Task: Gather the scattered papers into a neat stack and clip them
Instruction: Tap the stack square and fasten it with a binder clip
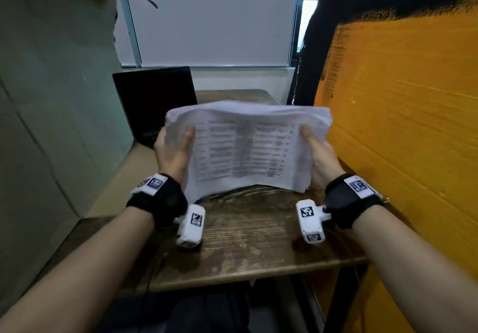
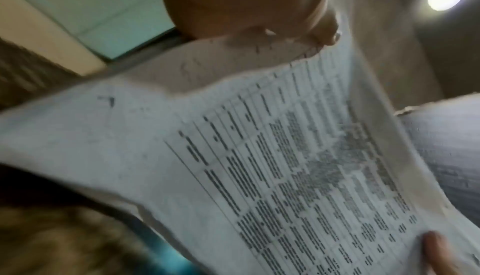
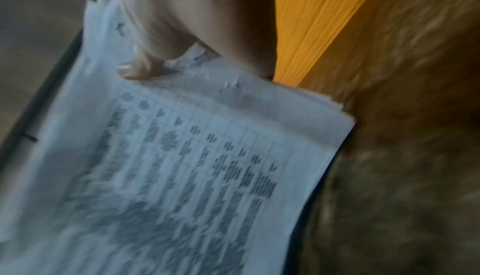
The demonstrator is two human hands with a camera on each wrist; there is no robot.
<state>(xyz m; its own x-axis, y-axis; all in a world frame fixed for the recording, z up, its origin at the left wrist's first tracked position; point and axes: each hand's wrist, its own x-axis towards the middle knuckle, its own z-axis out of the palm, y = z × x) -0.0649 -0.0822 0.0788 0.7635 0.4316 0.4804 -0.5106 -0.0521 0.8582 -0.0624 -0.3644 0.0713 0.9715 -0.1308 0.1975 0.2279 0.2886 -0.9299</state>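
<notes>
A stack of white printed papers [image 1: 245,149] is held up above the wooden table [image 1: 248,234], its near edge just over the tabletop and the sheets bowed. My left hand [image 1: 176,146] grips the stack's left edge, thumb on the front sheet. My right hand [image 1: 318,149] grips the right edge the same way. In the left wrist view the papers [image 2: 259,156] fill the frame under my left hand [image 2: 246,12]. The right wrist view shows the paper stack [image 3: 182,166] pinched by my right hand [image 3: 155,49]. No clip is visible.
A black laptop [image 1: 155,99] stands at the table's back left. An orange corrugated board [image 1: 403,130] walls the right side and a grey-green panel [image 1: 51,99] the left. Black cables [image 1: 222,193] lie under the papers.
</notes>
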